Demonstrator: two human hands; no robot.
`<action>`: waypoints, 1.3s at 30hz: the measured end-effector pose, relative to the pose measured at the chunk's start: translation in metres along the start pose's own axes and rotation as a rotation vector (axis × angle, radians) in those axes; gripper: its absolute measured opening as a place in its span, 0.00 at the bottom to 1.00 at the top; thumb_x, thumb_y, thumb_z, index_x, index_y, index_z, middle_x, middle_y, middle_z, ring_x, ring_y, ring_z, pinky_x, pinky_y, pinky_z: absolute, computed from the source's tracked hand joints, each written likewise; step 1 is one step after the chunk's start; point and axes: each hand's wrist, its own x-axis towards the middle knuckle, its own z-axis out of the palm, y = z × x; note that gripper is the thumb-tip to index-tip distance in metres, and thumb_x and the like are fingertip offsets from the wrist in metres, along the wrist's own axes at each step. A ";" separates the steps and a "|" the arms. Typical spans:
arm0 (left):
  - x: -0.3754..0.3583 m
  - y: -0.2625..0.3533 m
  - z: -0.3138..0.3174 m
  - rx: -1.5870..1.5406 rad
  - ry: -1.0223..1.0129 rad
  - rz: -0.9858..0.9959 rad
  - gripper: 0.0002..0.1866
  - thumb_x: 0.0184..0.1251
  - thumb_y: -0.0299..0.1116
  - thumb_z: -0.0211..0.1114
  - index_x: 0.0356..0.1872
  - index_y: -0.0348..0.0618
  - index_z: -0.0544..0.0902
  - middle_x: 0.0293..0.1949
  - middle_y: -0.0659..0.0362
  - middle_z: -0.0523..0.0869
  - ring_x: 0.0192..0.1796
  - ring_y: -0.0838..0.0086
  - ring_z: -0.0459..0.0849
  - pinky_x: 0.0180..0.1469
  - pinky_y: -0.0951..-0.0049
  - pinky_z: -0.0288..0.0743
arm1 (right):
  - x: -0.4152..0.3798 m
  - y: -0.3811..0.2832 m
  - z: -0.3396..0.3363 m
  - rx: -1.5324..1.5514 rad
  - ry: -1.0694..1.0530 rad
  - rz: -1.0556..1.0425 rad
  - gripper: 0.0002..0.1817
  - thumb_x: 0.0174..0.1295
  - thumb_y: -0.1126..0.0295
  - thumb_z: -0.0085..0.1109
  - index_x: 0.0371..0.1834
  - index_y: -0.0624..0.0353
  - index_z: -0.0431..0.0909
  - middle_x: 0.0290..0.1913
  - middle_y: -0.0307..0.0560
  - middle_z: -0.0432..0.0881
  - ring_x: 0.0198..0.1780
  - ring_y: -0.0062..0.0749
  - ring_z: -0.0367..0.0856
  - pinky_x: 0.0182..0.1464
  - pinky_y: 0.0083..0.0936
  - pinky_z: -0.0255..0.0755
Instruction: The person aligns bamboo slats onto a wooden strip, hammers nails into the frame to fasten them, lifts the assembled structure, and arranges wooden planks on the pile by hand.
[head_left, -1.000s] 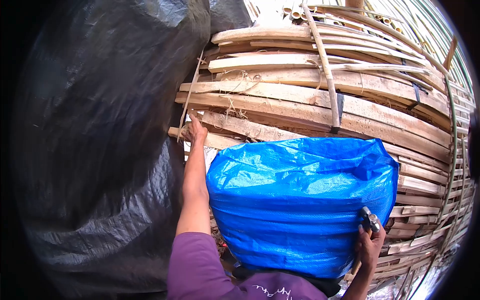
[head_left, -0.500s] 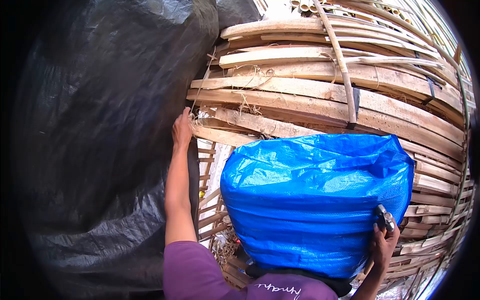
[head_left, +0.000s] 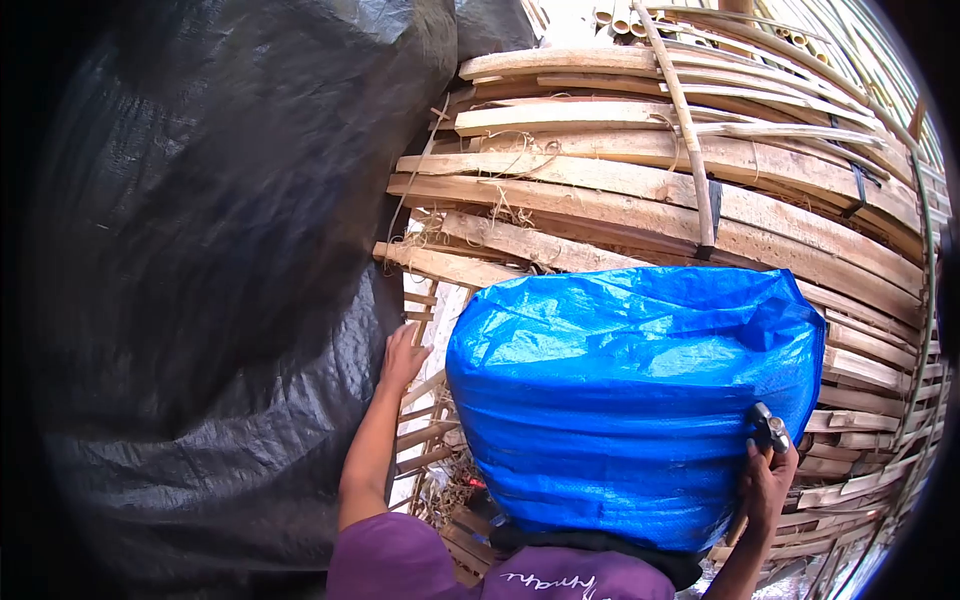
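Note:
My left hand (head_left: 403,357) is by the edge of the black plastic sheet (head_left: 230,290), over a gap with thin wooden slats below. Its fingers look apart, with nothing visible between them. At the lower right, my right hand (head_left: 767,485) is closed around a hammer (head_left: 771,428). The metal head points up, close against a bulging blue plastic sack (head_left: 630,400) in front of my body. Part of the hammer's handle is hidden by my fingers.
Long wooden planks (head_left: 600,205) lie stacked beyond the sack, with a bamboo pole (head_left: 683,120) across them. Thin bamboo strips (head_left: 920,400) curve along the right side. Shavings (head_left: 448,500) and slats lie below on the left. Bamboo ends (head_left: 620,20) show at the top.
My left hand has left the plank ends and come down toward me along the sheet's edge, its fingers spreading. The right hand with the hammer has hardly moved.

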 end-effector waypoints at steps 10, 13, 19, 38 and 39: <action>0.179 0.104 0.005 0.219 -0.248 0.252 0.28 0.66 0.57 0.56 0.46 0.40 0.84 0.52 0.49 0.83 0.58 0.54 0.77 0.61 0.49 0.66 | -0.002 -0.004 0.004 -0.016 -0.020 -0.073 0.15 0.61 0.76 0.63 0.50 0.58 0.74 0.21 0.27 0.69 0.16 0.09 0.62 0.15 0.11 0.55; 0.184 0.103 0.017 0.239 -0.362 0.026 0.33 0.64 0.65 0.54 0.45 0.42 0.86 0.53 0.50 0.83 0.61 0.57 0.76 0.64 0.48 0.64 | -0.003 -0.009 0.005 -0.027 -0.051 -0.039 0.16 0.61 0.77 0.63 0.51 0.60 0.74 0.21 0.30 0.71 0.15 0.10 0.64 0.14 0.12 0.55; 0.197 0.090 -0.006 -0.047 -0.306 0.153 0.23 0.60 0.56 0.67 0.43 0.47 0.88 0.42 0.51 0.86 0.49 0.58 0.82 0.53 0.62 0.75 | 0.001 -0.004 -0.001 0.057 -0.045 0.005 0.19 0.61 0.78 0.63 0.55 0.61 0.72 0.21 0.29 0.68 0.15 0.10 0.62 0.14 0.13 0.56; 0.141 0.093 -0.039 0.166 -0.214 0.345 0.39 0.59 0.51 0.69 0.71 0.54 0.65 0.65 0.51 0.69 0.67 0.54 0.67 0.66 0.56 0.65 | 0.004 0.009 -0.011 0.036 -0.006 -0.016 0.23 0.61 0.78 0.63 0.60 0.60 0.70 0.24 0.31 0.70 0.14 0.10 0.62 0.13 0.12 0.55; 0.144 0.095 -0.030 0.090 -0.216 0.440 0.39 0.58 0.50 0.69 0.71 0.55 0.66 0.65 0.52 0.69 0.67 0.56 0.67 0.65 0.55 0.66 | 0.004 0.008 -0.010 0.034 -0.004 -0.004 0.23 0.61 0.78 0.63 0.60 0.60 0.70 0.24 0.30 0.70 0.14 0.10 0.62 0.13 0.12 0.55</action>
